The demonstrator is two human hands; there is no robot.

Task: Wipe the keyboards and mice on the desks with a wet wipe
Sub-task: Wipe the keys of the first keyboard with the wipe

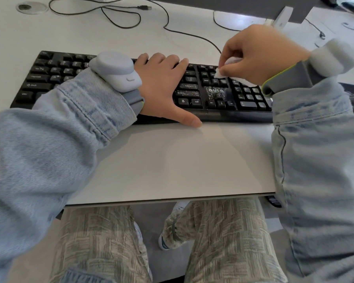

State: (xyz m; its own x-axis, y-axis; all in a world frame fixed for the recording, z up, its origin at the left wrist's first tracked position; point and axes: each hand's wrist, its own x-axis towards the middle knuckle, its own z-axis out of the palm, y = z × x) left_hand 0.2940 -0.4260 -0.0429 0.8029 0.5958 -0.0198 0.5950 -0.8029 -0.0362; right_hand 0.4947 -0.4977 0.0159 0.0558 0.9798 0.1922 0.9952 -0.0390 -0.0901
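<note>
I see my left hand [164, 86] lying flat on the black keyboard [194, 92] at mid-surface [172, 160], fingers straight, thumb over its near edge; farther right, my right hand [260, 54] arches down, fingers pinching a white wet wipe [218, 73] against the keys.

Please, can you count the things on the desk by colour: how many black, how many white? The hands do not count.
Black: 2 (keyboard, cable)
White: 2 (wet wipe pinched in the right hand, monitor stand)
Total: 4
</note>
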